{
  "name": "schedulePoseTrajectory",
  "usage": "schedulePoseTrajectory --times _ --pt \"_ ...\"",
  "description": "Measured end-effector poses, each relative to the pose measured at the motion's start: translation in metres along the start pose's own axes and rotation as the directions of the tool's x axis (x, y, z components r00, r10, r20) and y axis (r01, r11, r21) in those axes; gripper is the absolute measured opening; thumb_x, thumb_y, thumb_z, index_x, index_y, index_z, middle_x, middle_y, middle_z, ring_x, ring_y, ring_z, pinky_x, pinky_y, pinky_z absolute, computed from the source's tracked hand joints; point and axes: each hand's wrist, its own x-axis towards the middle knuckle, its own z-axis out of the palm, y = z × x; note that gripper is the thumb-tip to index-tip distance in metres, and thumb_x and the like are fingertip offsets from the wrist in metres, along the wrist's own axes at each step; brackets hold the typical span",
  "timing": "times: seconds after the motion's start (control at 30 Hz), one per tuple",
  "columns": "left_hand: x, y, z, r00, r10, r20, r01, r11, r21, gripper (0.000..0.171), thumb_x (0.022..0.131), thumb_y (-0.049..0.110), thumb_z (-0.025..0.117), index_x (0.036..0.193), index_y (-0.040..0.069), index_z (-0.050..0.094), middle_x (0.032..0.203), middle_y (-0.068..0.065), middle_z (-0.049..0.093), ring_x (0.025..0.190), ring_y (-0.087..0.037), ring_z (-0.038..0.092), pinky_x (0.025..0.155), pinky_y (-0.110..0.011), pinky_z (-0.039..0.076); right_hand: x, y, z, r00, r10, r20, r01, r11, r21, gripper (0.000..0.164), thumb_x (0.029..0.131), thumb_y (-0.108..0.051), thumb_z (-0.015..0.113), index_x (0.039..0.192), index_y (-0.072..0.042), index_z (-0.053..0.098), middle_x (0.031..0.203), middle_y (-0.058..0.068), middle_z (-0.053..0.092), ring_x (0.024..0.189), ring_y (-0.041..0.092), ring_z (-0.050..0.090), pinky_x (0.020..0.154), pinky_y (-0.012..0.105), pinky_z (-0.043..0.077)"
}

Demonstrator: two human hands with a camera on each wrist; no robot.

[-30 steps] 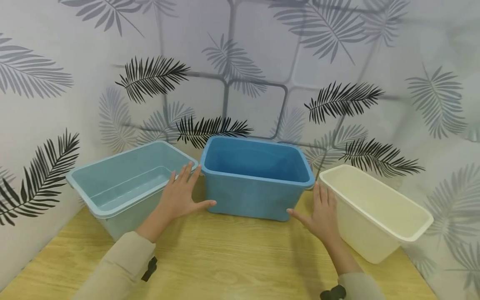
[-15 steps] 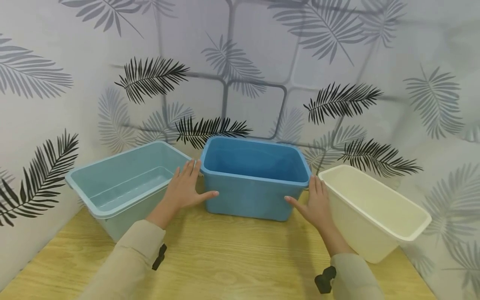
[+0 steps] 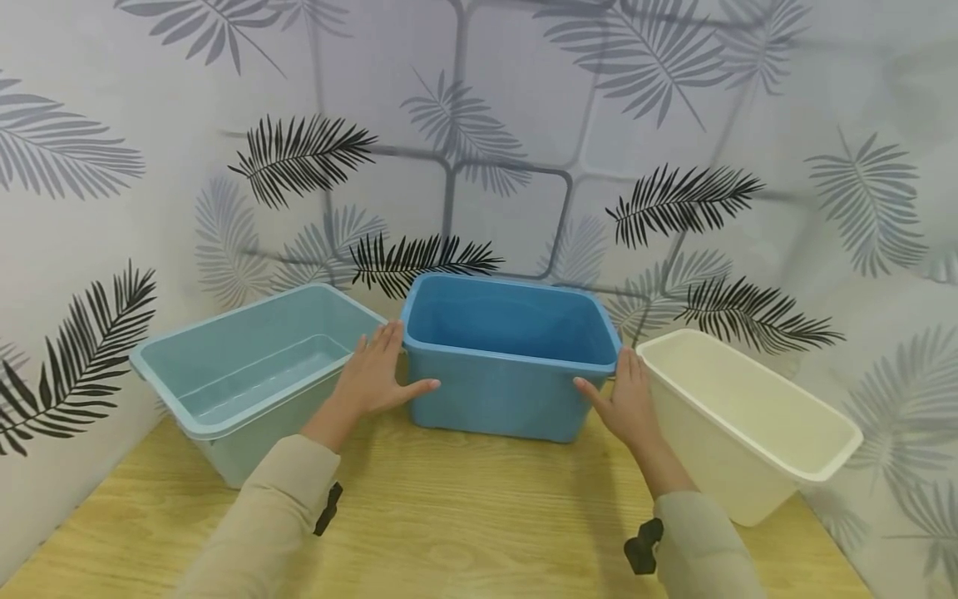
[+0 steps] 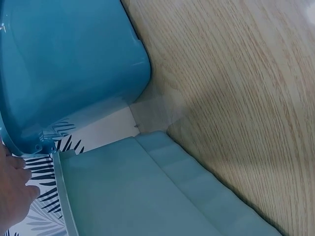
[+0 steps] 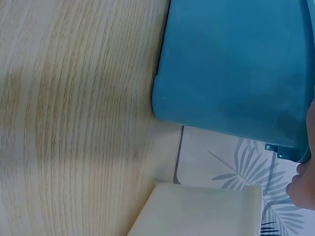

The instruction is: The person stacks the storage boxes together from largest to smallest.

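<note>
A blue plastic bin (image 3: 494,393) stands upright in the middle of the table. My left hand (image 3: 370,373) reaches to its left corner, fingers mostly straight at the rim and thumb stretched over the front wall. At the opposite corner my right hand (image 3: 627,401) lies much the same way, thumb pointing inward at the front. In the left wrist view, the fingers (image 4: 17,179) come up at the rim of the blue bin (image 4: 69,64). The right wrist view catches only part of the right hand (image 5: 302,182) beside the rim.
To the left stands a pale teal bin (image 3: 277,428), angled, its near corner close to my left forearm. A cream bin (image 3: 722,462) is angled on the right, beside my right hand. Wood-grain table (image 3: 464,516) lies in front; a leaf-patterned wall (image 3: 516,100) rises behind.
Both hands have moved inward, toward the blue bin's two sides, and their fingers have come to its rim. All three bins stay where they were.
</note>
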Motion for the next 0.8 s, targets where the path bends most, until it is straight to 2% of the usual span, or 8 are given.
schedulePoseTrajectory --times 0.3,0.57,0.8 --pt "-0.0002 0.002 0.0011 1.0 -0.022 0.008 0.022 0.998 -0.051 0.102 0.082 0.058 0.056 0.147 -0.004 0.007 0.155 -0.021 0.009 0.144 -0.034 0.01 0.116 -0.05 0.009 0.0035 -0.0054 0.0 0.998 -0.022 -0.053 0.023 0.999 0.023 0.074 0.091 -0.03 0.058 0.135 0.019 0.023 0.139 0.039 0.025 0.133 0.051 0.02 0.11 0.058 0.018" --pt "-0.0017 0.0016 0.001 1.0 -0.021 0.016 0.021 0.999 -0.042 0.101 0.083 0.058 0.056 0.147 -0.004 0.008 0.155 -0.021 0.007 0.144 -0.034 0.009 0.116 -0.05 0.008 0.0045 -0.0076 -0.0027 0.997 -0.038 -0.072 0.039 0.999 0.01 0.067 0.09 -0.028 0.059 0.13 0.018 0.032 0.132 0.035 0.034 0.126 0.047 0.032 0.106 0.057 0.027" --pt "-0.0054 0.0021 0.0012 1.0 0.003 0.0 -0.003 0.999 -0.046 0.1 0.083 0.057 0.057 0.146 -0.005 0.011 0.154 -0.022 0.01 0.143 -0.036 0.012 0.116 -0.05 0.012 -0.0012 -0.0064 -0.0033 0.997 -0.008 -0.072 0.01 1.0 0.024 0.067 0.091 -0.029 0.058 0.133 0.016 0.031 0.137 0.036 0.031 0.131 0.048 0.026 0.108 0.058 0.025"
